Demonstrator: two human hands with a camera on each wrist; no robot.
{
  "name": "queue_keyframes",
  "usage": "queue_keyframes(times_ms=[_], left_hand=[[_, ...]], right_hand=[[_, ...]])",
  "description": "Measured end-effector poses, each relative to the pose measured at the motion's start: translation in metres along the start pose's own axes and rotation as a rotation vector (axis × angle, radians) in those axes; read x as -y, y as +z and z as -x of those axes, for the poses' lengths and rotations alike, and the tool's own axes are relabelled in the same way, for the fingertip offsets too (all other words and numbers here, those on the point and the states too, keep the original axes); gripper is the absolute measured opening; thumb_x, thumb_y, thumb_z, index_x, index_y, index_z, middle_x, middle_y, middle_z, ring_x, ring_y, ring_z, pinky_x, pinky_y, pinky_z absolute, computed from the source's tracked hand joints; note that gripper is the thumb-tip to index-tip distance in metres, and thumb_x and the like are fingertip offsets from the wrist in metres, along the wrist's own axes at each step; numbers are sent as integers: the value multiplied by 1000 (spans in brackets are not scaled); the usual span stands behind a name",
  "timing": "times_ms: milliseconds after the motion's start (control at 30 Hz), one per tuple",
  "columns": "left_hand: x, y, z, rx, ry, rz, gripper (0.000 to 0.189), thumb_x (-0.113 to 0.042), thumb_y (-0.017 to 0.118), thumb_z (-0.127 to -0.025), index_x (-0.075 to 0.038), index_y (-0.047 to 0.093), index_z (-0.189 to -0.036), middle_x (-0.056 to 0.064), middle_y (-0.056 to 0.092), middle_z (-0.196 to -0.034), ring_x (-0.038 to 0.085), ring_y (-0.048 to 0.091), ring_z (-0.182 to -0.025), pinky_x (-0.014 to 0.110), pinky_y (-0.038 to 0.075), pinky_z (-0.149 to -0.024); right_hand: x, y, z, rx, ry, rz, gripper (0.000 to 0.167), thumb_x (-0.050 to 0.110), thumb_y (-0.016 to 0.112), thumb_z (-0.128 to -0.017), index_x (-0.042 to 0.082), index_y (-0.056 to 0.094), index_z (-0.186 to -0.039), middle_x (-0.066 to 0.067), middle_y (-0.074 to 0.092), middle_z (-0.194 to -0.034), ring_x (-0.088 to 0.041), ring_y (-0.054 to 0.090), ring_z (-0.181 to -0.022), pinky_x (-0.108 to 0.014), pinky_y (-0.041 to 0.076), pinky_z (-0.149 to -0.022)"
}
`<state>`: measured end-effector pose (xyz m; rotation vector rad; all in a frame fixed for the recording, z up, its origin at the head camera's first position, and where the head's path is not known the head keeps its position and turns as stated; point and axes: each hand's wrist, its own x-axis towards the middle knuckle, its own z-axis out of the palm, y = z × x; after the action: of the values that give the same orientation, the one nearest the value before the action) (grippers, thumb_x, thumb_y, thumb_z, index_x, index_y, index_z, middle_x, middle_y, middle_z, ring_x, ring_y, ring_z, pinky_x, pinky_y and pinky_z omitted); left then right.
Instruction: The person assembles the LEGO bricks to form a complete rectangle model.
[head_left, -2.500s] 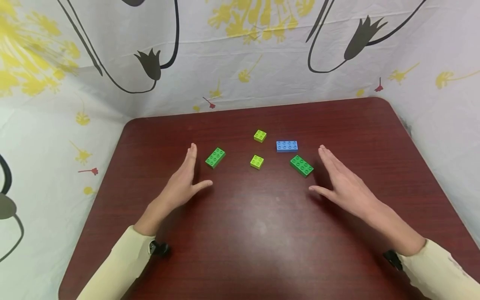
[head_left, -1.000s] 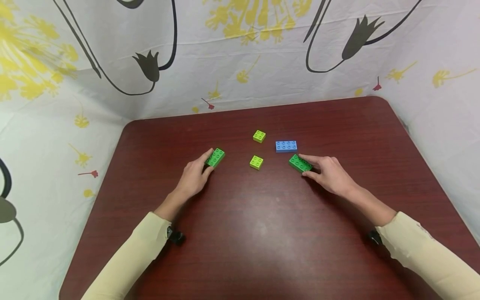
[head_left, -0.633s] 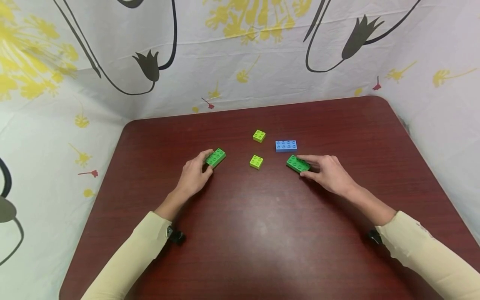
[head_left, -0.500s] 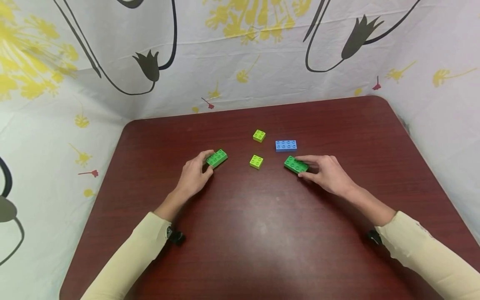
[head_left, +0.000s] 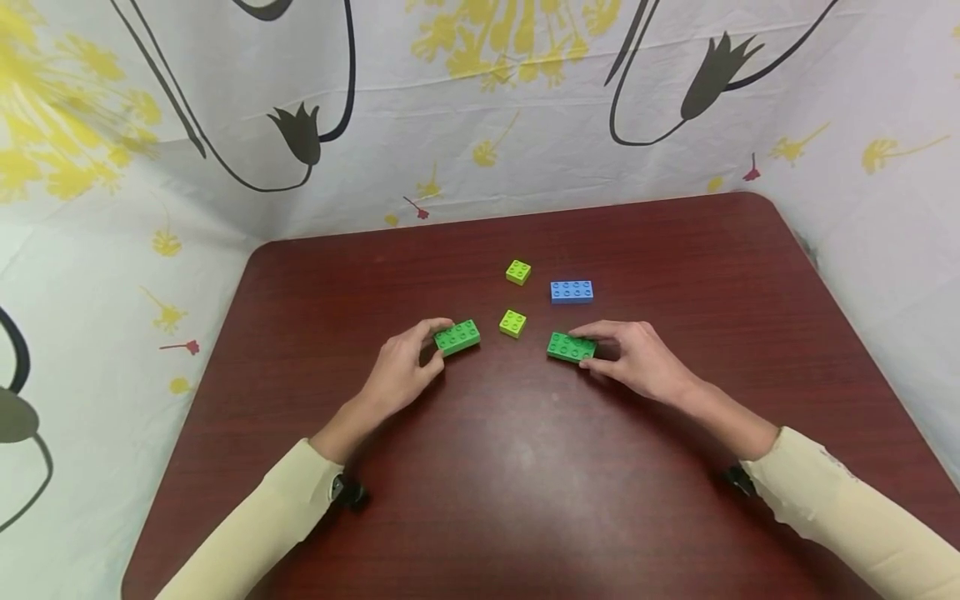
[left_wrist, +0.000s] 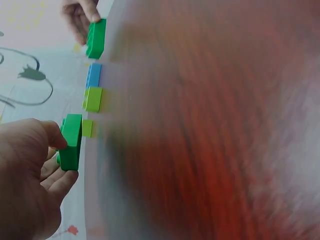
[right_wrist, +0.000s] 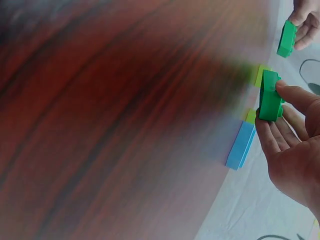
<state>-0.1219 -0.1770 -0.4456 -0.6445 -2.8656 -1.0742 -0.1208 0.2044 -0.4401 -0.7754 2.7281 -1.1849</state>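
Left hand (head_left: 402, 367) pinches the left green brick (head_left: 457, 338) between thumb and fingers; right hand (head_left: 641, 360) pinches the right green brick (head_left: 568, 347) likewise. Against the head view half a second back, I log both shifted inward and toward the wearer, gap narrower. Blue brick (head_left: 572, 292) and two lime bricks, near (head_left: 513, 324) and far (head_left: 518, 272), unmoved on the surface (head_left: 510, 500). My reading: carrying underway, green bricks not joined.

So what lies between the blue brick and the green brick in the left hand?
In the head view: the nearer lime brick, bare tabletop either side.
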Motion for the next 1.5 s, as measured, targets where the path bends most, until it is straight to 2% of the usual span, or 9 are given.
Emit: queue_keyframes(times_ms=[200, 500, 733, 1167, 1500], left_hand=[[-12, 8, 6, 31, 52, -8, 49, 0, 70, -95, -10, 62, -143, 5, 69, -138, 23, 67, -126, 46, 57, -101], [-20, 21, 13, 54, 136, -14, 49, 1, 71, -94, -11, 63, -141, 5, 70, -136, 20, 67, -125, 44, 58, -98], [-23, 29, 16, 97, 149, -18, 51, 1, 72, -94, -13, 61, -142, 3, 69, -135, 17, 68, -122, 40, 58, -99], [-26, 37, 15, 101, 201, -11, 47, 1, 72, -95, -13, 62, -140, 1, 71, -132, 15, 69, -119, 38, 59, -94], [-27, 39, 13, 139, 184, 14, 47, 0, 72, -96, -14, 62, -141, -1, 69, -134, 13, 67, -122, 37, 58, -97]], right_hand=[[4, 8, 0, 15, -11, -6, 46, 1, 87, -87, 7, 75, -131, -9, 76, -123, -25, 72, -112, -50, 60, -95], [9, 22, 1, 22, -29, -30, 44, 3, 87, -88, 11, 76, -130, -5, 76, -124, -21, 71, -109, -47, 59, -93], [13, 26, 1, 30, -30, -37, 44, 3, 87, -89, 11, 76, -131, -5, 76, -124, -21, 71, -110, -47, 59, -93], [18, 32, 0, 52, -9, -53, 42, 2, 86, -89, 11, 77, -130, -5, 77, -122, -20, 71, -107, -45, 59, -91], [19, 35, 0, 73, -11, -51, 42, 3, 86, -89, 13, 78, -129, -2, 76, -122, -18, 71, -108, -43, 59, -94]])
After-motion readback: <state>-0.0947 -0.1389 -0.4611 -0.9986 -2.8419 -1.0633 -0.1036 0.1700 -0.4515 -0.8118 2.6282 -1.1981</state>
